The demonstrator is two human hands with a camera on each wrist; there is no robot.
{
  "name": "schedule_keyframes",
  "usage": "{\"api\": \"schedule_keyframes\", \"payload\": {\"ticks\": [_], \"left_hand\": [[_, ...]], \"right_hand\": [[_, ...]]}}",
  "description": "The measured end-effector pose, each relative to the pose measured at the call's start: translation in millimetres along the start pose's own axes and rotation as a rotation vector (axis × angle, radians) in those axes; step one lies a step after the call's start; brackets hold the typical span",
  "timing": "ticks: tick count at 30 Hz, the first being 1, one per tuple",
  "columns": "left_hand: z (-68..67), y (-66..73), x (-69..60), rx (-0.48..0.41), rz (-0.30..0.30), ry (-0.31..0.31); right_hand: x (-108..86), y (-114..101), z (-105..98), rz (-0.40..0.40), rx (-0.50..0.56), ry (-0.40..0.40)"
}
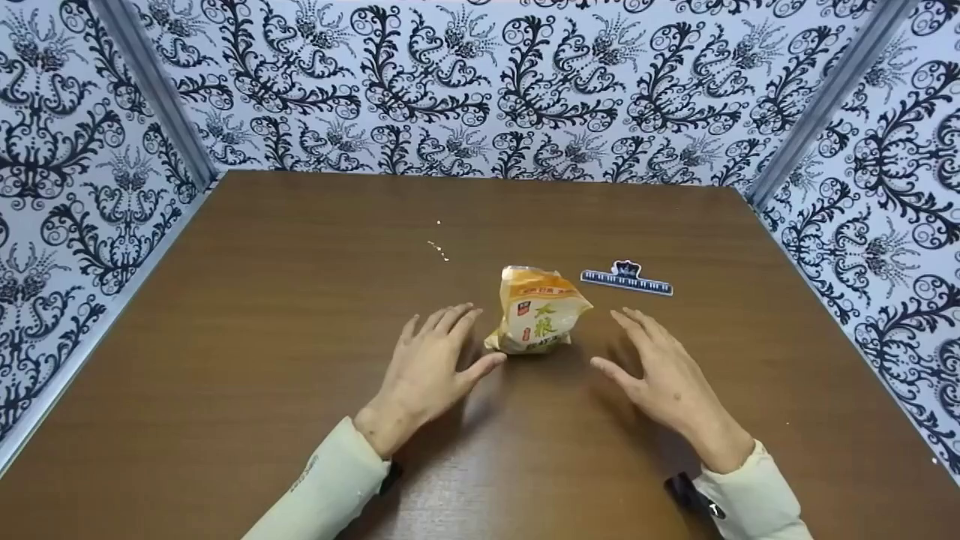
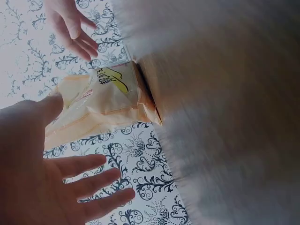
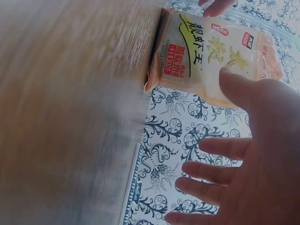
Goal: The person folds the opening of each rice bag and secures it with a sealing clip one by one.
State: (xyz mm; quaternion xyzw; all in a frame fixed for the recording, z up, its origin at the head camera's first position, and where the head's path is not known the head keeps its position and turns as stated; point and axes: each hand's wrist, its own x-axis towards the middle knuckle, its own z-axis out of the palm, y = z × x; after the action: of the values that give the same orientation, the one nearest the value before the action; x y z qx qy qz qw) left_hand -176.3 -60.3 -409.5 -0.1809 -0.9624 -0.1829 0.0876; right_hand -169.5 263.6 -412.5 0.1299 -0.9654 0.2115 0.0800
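A yellow and white plastic food bag (image 1: 541,315) with Chinese print stands upright on the brown table, its orange top edge raised. My left hand (image 1: 431,367) is just left of the bag, fingers spread and apart from it. On the other side, farther off, my right hand (image 1: 667,375) hovers with its fingers extended and nothing in them. The right wrist view shows the printed front of the bag (image 3: 201,56) beyond the thumb. Behind the bag to the right lies a long clip (image 1: 627,279) with a piano-key pattern and a dark handle.
Small pale crumbs (image 1: 439,250) lie on the table (image 1: 300,262) behind the left hand. White panels with black scrollwork (image 1: 450,82) wall in the back and both sides. Dark straps (image 1: 686,495) show at the wrists.
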Motion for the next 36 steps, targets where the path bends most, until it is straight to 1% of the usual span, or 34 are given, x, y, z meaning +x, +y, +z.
{"api": "schedule_keyframes", "payload": {"ticks": [4,8,12,15,20,24,27,29,33,36], "left_hand": [[0.5,1.8,1.7,-0.042,0.032,0.052],[-0.1,6.0,3.8,-0.091,0.049,0.082],[0.9,11.0,5.8,-0.158,0.047,0.093],[3.6,14.4,7.1,-0.212,0.047,0.096],[9.8,17.5,10.1,-0.276,0.065,0.105],[13.4,18.1,11.5,-0.315,0.065,0.106],[14.0,18.9,12.4,-0.335,0.047,0.094],[14.3,19.7,13.5,-0.369,0.031,0.082],[15.1,21.6,16.7,-0.472,-0.023,0.053],[16.3,23.7,20.3,-0.544,-0.057,0.049]], "right_hand": [[0.7,-1.0,1.1,-0.026,0.020,0.022],[1.0,-2.9,0.8,-0.050,0.037,0.042],[1.2,-6.1,1.2,-0.090,0.049,0.078],[1.5,-9.6,2.2,-0.127,0.055,0.121],[2.5,-14.6,3.9,-0.185,0.067,0.191],[3.2,-16.8,5.1,-0.208,0.076,0.211],[3.4,-18.0,5.8,-0.202,0.083,0.199],[3.5,-18.9,6.1,-0.192,0.092,0.187],[3.6,-20.6,7.2,-0.174,0.116,0.167],[4.3,-21.1,6.8,-0.171,0.138,0.160]]}}
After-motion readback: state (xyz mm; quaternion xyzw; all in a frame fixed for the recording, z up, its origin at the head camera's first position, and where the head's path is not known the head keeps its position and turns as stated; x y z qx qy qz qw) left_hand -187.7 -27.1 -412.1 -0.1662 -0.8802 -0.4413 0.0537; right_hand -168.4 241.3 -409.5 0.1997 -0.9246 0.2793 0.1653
